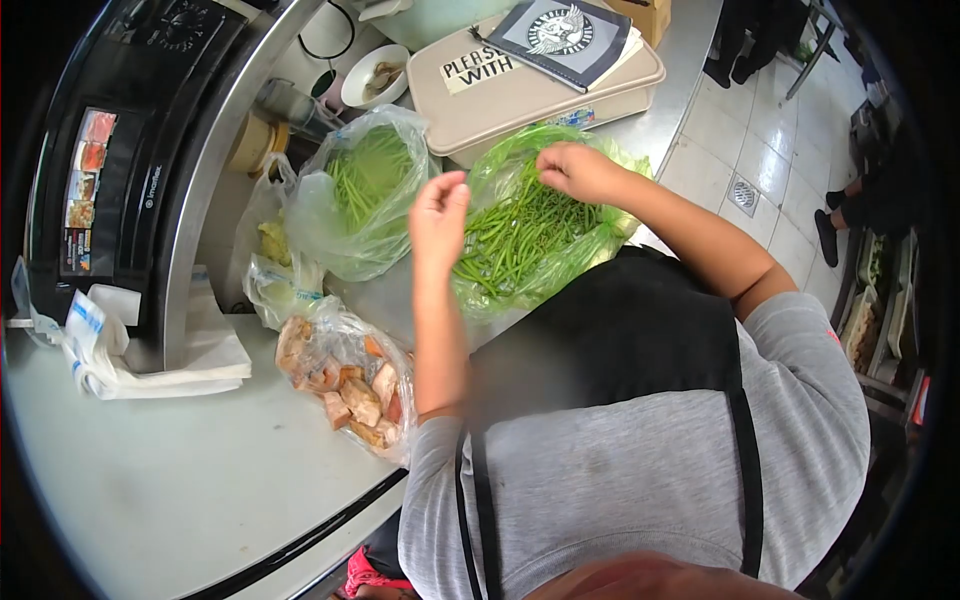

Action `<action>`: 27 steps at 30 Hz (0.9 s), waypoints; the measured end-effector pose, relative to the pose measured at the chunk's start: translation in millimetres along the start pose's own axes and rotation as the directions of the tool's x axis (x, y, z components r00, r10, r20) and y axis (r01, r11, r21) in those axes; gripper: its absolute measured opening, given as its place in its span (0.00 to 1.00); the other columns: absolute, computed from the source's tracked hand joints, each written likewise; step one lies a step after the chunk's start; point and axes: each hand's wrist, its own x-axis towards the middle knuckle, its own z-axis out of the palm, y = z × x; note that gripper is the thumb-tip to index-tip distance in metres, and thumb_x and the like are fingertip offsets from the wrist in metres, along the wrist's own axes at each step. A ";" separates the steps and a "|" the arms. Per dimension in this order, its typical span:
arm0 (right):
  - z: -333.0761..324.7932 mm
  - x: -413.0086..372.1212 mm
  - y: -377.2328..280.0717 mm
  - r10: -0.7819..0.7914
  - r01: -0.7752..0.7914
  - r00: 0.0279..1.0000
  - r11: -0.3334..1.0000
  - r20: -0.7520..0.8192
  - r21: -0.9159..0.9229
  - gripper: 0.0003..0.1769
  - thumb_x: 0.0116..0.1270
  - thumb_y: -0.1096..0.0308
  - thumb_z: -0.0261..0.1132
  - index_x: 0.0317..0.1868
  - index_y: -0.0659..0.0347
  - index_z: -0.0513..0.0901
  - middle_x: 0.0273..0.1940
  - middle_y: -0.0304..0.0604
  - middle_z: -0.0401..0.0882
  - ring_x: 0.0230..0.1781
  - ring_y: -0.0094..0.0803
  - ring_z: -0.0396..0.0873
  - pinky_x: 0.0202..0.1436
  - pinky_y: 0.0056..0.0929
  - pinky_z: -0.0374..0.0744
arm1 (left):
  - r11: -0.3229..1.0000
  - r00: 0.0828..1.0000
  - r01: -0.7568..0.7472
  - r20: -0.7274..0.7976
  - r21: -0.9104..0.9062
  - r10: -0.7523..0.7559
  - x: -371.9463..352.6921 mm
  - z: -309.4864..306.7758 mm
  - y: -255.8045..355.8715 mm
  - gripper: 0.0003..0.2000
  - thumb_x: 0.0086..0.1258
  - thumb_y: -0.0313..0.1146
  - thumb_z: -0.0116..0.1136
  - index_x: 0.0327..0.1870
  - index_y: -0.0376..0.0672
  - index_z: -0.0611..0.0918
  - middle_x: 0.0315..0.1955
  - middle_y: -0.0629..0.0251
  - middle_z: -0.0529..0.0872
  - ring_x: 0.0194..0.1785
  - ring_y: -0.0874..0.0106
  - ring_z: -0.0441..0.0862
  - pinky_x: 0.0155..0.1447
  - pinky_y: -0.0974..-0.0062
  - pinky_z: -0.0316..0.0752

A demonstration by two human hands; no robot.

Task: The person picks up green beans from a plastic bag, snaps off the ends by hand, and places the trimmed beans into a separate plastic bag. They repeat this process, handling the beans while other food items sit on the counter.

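Observation:
A translucent green plastic bag (500,160) lies spread open in front of me, full of thin green stalks (520,235) that look like asparagus or long beans. Above the bag's far side is my right hand (583,172), its fingers curled and pinched together. At the bag's left edge my left hand (438,222) is raised with fingers bent toward the thumb. Whatever either hand pinches is too small or hidden to make out. Left of that hand stands a clear plastic bag (345,225) holding more green stalks (370,175).
A clear bag of pinkish-brown chunks (360,395) lies by my left forearm. Behind are a lidded beige container (430,90) with a notebook (560,40) on it, and a white bowl (375,77). A black appliance (130,180) and white packaging (190,360) stand left. Other people's feet show at right.

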 end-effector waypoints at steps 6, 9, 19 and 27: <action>5.1 14.2 -24.8 0.163 -0.188 0.980 0.610 0.111 0.770 0.05 0.58 0.69 0.56 0.31 0.61 0.73 0.26 0.33 0.72 0.26 0.19 0.69 0.33 0.19 0.69 | 0.992 0.984 0.106 0.148 -0.062 -0.096 -13.6 45.0 -15.0 0.12 0.63 0.35 0.47 0.41 0.36 0.75 0.29 0.68 0.78 0.31 0.81 0.72 0.35 0.84 0.65; 5.1 14.5 -41.1 0.133 -0.252 0.967 0.398 0.216 0.882 0.04 0.59 0.70 0.56 0.31 0.60 0.72 0.27 0.31 0.71 0.30 0.18 0.68 0.36 0.18 0.68 | 0.970 0.975 0.147 0.196 -0.195 -0.108 -13.3 53.1 -4.8 0.12 0.64 0.35 0.46 0.40 0.35 0.74 0.28 0.68 0.77 0.31 0.81 0.71 0.35 0.84 0.65; -27.8 19.9 -49.8 -0.166 0.157 0.939 0.986 -0.301 -0.054 0.07 0.51 0.67 0.59 0.30 0.60 0.75 0.27 0.44 0.75 0.27 0.38 0.74 0.31 0.31 0.72 | 0.935 0.990 0.113 0.042 0.336 -0.135 -15.0 43.2 14.0 0.10 0.60 0.32 0.46 0.31 0.34 0.77 0.13 0.70 0.73 0.19 0.81 0.69 0.26 0.81 0.65; -22.5 15.9 -47.0 -0.233 0.214 0.954 0.970 -0.189 -0.115 0.06 0.51 0.66 0.58 0.27 0.59 0.74 0.25 0.45 0.74 0.27 0.44 0.73 0.30 0.37 0.71 | 0.934 0.990 0.065 0.098 0.352 -0.106 -12.2 44.0 19.5 0.10 0.60 0.32 0.47 0.31 0.35 0.77 0.17 0.67 0.78 0.21 0.80 0.71 0.29 0.81 0.66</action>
